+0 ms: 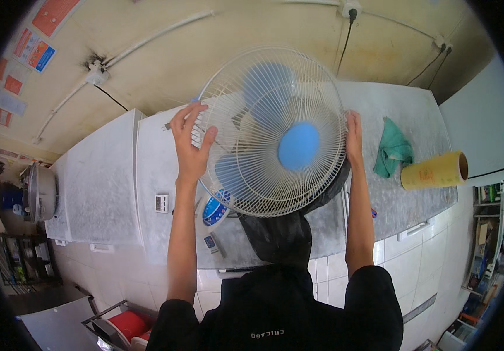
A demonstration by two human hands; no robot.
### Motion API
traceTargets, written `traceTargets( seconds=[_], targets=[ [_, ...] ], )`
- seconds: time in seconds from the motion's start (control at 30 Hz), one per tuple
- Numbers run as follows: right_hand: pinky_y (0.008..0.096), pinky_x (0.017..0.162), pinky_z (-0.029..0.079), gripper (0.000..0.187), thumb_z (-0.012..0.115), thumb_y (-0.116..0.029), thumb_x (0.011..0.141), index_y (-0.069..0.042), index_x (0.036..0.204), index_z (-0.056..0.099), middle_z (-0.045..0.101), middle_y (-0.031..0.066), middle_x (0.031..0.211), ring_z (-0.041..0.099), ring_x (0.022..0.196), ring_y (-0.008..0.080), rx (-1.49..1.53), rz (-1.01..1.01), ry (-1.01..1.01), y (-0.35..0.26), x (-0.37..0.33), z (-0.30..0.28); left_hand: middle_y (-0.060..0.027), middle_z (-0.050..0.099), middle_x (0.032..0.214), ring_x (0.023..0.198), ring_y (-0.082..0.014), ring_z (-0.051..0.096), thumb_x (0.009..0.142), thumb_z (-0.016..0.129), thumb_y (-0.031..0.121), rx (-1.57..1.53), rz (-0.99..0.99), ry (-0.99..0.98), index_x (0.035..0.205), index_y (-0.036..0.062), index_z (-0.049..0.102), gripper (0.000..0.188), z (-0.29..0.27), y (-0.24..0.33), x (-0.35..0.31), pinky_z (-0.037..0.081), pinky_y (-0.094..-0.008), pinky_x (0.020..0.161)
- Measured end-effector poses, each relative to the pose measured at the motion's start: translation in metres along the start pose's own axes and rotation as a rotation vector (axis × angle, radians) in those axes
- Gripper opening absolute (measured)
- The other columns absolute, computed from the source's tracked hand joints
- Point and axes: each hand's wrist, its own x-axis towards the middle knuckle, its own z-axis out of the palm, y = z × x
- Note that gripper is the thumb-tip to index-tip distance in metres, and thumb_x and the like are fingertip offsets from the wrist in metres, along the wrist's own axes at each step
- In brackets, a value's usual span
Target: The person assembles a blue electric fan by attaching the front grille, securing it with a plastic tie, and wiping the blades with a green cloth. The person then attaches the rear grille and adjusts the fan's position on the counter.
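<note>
A round white wire fan guard (251,202) with a blue centre disc (299,146) stands between my hands. Behind its wires show the fan's light blue blades (268,88); whether the guard is fastened to the fan, I cannot tell. My left hand (191,146) grips the rim on the left, thumb toward me and fingers around the edge. On the opposite side my right hand (354,137) holds the rim, its fingers close together. A black plastic bag (281,237) lies below the guard. Partly under the rim is the fan's blue-and-white base (214,209).
A small white timer (162,203) and a grey remote control (211,243) lie left of the bag. To the right are a green cloth (392,149) and a yellow roll (433,171). The worktop (246,248) ends near my body; wall sockets (350,8) with cables are behind.
</note>
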Motion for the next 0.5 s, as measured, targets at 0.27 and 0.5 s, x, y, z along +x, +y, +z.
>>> traceTargets(
  seconds=[0.27,0.5],
  targets=[
    [0.0360,0.101,0.047,0.041,0.058,-0.030,0.106,-0.002,0.136,0.058,0.069,0.0145,0.125,0.063,0.117,0.0243,-0.016,-0.117,-0.016,-0.068,0.076,0.028,-0.0161,0.052,0.142,0.134,-0.0358,0.044,0.087,0.075,0.024,-0.038,-0.017,-0.067,0.129,0.0059,0.063,0.047,-0.014,-0.001,0.005,0.032,-0.0476,0.115],
    [0.0317,0.095,0.049,0.047,0.064,-0.043,0.100,0.001,0.113,0.074,0.074,0.0145,0.108,0.066,0.103,0.0217,-0.358,-0.037,-0.599,-0.139,0.168,0.095,-0.0152,0.054,0.140,0.132,-0.0353,0.044,0.081,0.079,0.019,-0.070,-0.034,-0.055,0.127,0.0066,0.064,0.050,-0.008,0.003,0.007,0.033,-0.0473,0.114]
  ],
)
